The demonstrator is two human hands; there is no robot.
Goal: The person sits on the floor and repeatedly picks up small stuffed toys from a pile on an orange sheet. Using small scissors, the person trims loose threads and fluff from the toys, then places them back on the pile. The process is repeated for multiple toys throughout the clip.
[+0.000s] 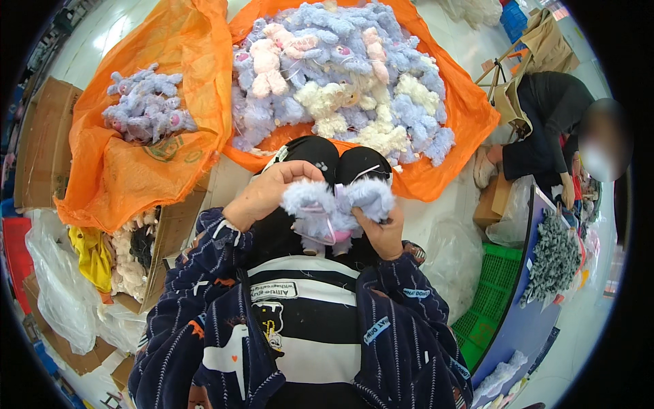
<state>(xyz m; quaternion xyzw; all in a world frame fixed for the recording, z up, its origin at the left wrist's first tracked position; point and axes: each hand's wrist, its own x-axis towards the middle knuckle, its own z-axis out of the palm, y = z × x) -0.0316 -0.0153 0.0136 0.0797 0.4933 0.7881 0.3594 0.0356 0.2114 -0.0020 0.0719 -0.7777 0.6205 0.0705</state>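
A lavender plush toy with large fluffy ears and a pink patch hangs between my hands over my lap. A thin pale purple ribbon or cord loops across its front. My left hand curls its fingers at the top of the ear on the left, partly hidden behind the fur. On the other side, my right hand pinches the ear on the right between thumb and fingers.
Beyond my knees, an orange sheet bears a heap of lavender, pink and cream plush toys. At left, an orange bag holds more lavender ones, beside cardboard boxes. Green crates and a bending person are at right.
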